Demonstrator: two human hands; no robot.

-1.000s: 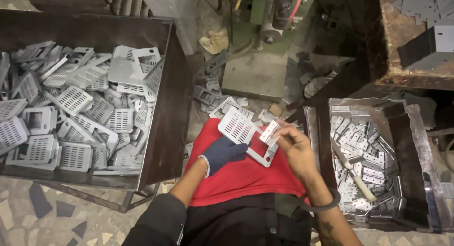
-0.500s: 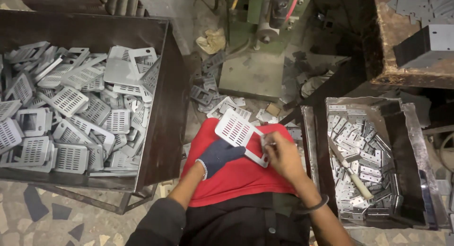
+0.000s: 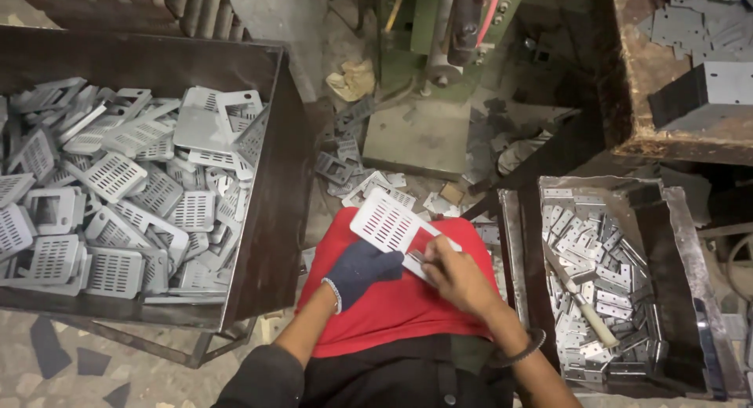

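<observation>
Two hands at work over a lap, listed from nearest outward:

- Red cloth (image 3: 392, 322): spread over the person's lap, directly beneath both hands.
- Left hand (image 3: 359, 271): in a dark knit glove, closed on the near-left edge of the slotted plate (image 3: 386, 222), thumb on top.
- Right hand (image 3: 455, 276): bare, with a dark band at the wrist. Its fingers are curled down onto the plate's near-right end. Whether a small piece is pinched under them cannot be told.
- Change: a second ago the right hand was lifted just above that corner, pinching a small pale piece. It has since dropped flat onto the plate, so the work reads as fitting or pressing at that end.
- Slotted plate: pale grey sheet metal held just above the cloth between the hands. Its long axis runs diagonally, with the slotted end pointing up and away to the far left and the plain end toward the right hand.
- Right-hand bin (image 3: 681, 220): near, on the right-hand side, holding small metal brackets (image 3: 608, 286) and a wooden-handled tool (image 3: 582, 300) lying on them.
- Left-hand bin (image 3: 276, 212): beyond the gloved hand, heaped with similar slotted plates (image 3: 118, 208).
- Loose parts (image 3: 345, 169): on the floor ahead of the hands.
- Green machine (image 3: 427, 31): farthest, straight ahead.
</observation>
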